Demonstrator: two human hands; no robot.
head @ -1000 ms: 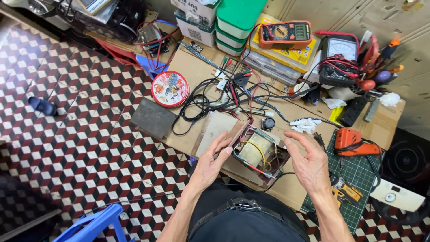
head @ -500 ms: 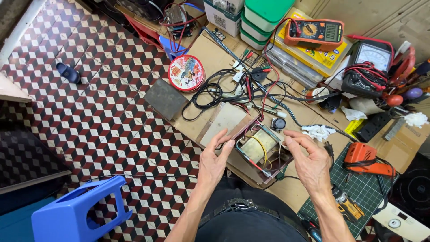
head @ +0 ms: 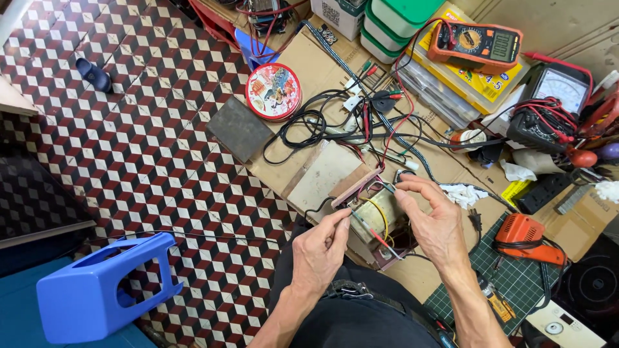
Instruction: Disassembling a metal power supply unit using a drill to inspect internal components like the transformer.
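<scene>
Below my chest, on the cardboard-covered table (head: 303, 61), sits the transformer (head: 377, 219), a boxy thing with a yellowish wound core and a reddish-brown frame, just in front of my lap. My left hand (head: 319, 251) is closed narrow, thumb and forefinger pinched on a thin wire at the transformer's near-left corner. My right hand (head: 435, 222) reaches over the top from the other side, its fingers (head: 412, 187) curled and pinching a small lead at the far edge of the frame; the palm hangs over the core's right side. A red wire (head: 380, 240) runs across the core between my two hands.

Beyond the transformer lies a tangle of black cables (head: 322, 125) with red and black probe leads among them. Farther left stands a round red tin (head: 274, 91), and near it, half off the table's edge, a flat dark grey pad (head: 238, 129). At the far side sits an orange multimeter (head: 477, 42) on a yellow box, with a black analogue meter (head: 551, 103) to its right. Near my right forearm an orange tool (head: 525, 235) rests on a green cutting mat (head: 516, 283). Down on the chequered tile floor (head: 142, 148), to my left, a blue plastic stool (head: 106, 287) lies tipped on its side.
</scene>
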